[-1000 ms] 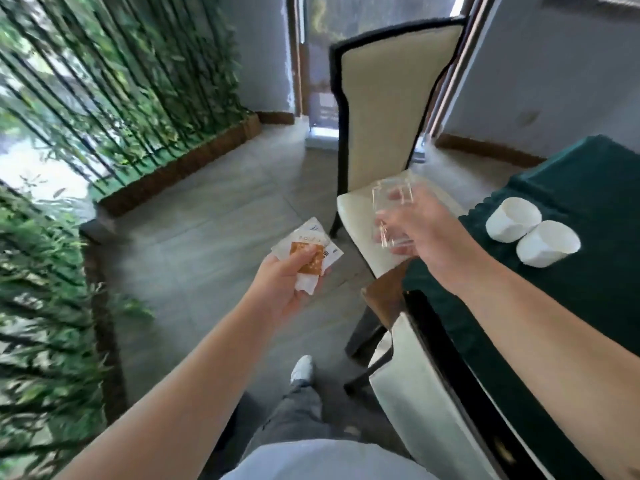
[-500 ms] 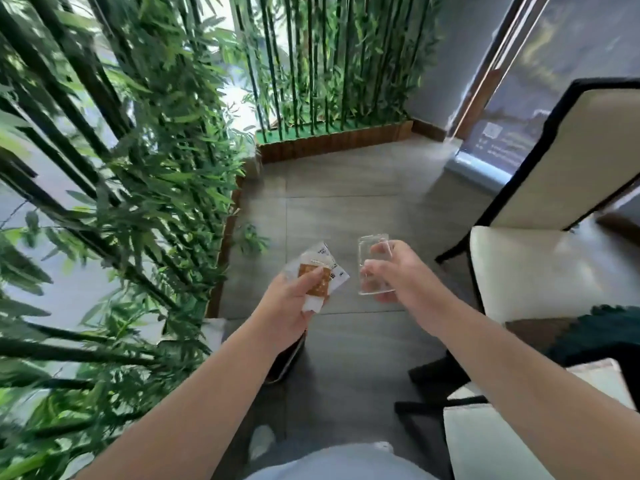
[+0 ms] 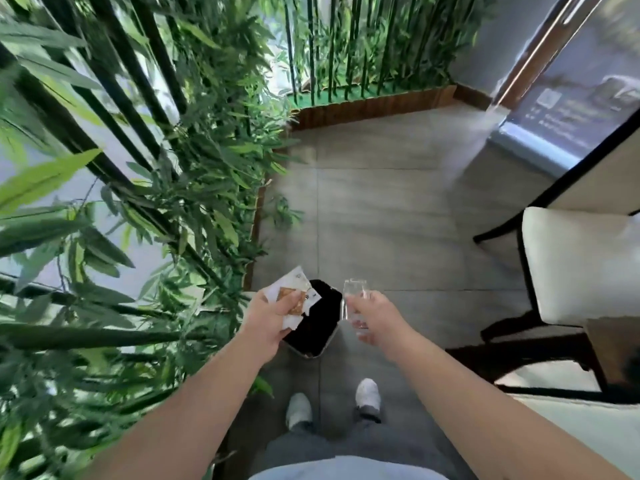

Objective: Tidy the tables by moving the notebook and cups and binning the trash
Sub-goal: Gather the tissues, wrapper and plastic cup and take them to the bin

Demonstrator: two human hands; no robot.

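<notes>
My left hand (image 3: 268, 315) grips a bundle of trash (image 3: 294, 296): white paper wrappers with an orange-brown packet. It hovers over the left rim of a black-lined bin (image 3: 313, 322) that stands on the grey floor just ahead of my feet. My right hand (image 3: 375, 318) holds a clear plastic cup (image 3: 354, 299) upright, just beyond the bin's right rim. No table, notebook or other cups are in view.
Bamboo plants (image 3: 145, 188) in a wood-edged planter (image 3: 370, 105) crowd the left side and the back. A cream chair with a black frame (image 3: 571, 261) stands to the right, with another chair's edge (image 3: 568, 410) at lower right. Grey tiled floor (image 3: 381, 220) stretches ahead.
I have turned left, away from the green-clothed table with its white cups. Both hands have come down over the bin, which has come into view beneath them. Each keeps its hold.
</notes>
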